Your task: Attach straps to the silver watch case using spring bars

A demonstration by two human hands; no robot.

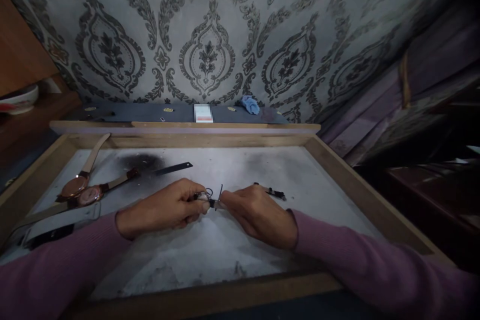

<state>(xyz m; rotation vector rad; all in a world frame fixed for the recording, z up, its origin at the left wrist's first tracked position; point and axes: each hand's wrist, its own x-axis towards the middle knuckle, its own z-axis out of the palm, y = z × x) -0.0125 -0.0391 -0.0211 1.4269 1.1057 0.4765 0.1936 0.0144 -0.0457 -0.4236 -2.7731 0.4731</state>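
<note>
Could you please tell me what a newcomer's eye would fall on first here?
Probably the bold, dark-patterned wallpaper filling the upper part of the view. Next, the left hand and right hand meet mid-picture at what looks like a small watch, above the wooden-rimmed tray. A crumpled blue cloth also stands out beyond the tray's far edge.

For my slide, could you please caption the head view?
Left hand pinching a watch, right hand alongside, above a tray.
</note>
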